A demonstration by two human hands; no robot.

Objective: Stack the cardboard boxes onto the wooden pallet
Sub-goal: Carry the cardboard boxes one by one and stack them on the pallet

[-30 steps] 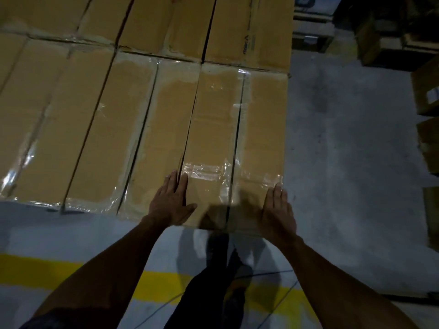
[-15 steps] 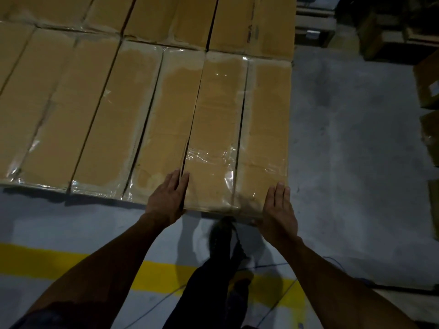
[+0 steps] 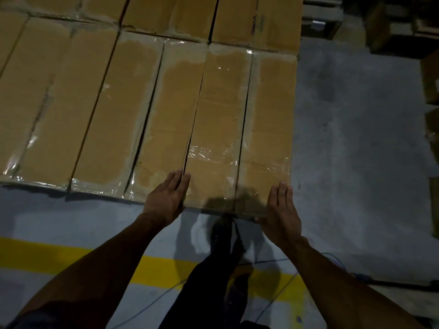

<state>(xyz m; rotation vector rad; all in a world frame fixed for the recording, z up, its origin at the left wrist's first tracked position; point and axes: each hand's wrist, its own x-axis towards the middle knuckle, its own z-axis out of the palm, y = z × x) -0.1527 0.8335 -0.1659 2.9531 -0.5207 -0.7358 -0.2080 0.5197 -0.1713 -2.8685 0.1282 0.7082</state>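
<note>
Looking down past dark trouser legs (image 3: 209, 281) and a shoe (image 3: 221, 231), there's a yellow floor line (image 3: 154, 269) running across the grey concrete floor (image 3: 356, 138), with a thin blue cable (image 3: 332, 257) trailing over it on the right.

Just beyond that, both hands are flat against the near end of the closest cardboard box (image 3: 237, 129), the one at the right corner of the stack. The left hand (image 3: 166, 200) has its fingers straight and together, resting over the box's near left corner right at the seam with the neighbouring box (image 3: 140, 115). The right hand (image 3: 280, 210) is spread flat at the near right corner, fingers straight, nothing curled round anything. So pressing, not gripping.

The box has glossy clear tape (image 3: 209, 157) over its top and sits flush in a row of similar boxes side by side. A second row (image 3: 213, 17) butts up behind it. Can't see the pallet under them at all.

Further back on the right it's pretty dark, more boxes (image 3: 430, 77) along the edge.
</note>
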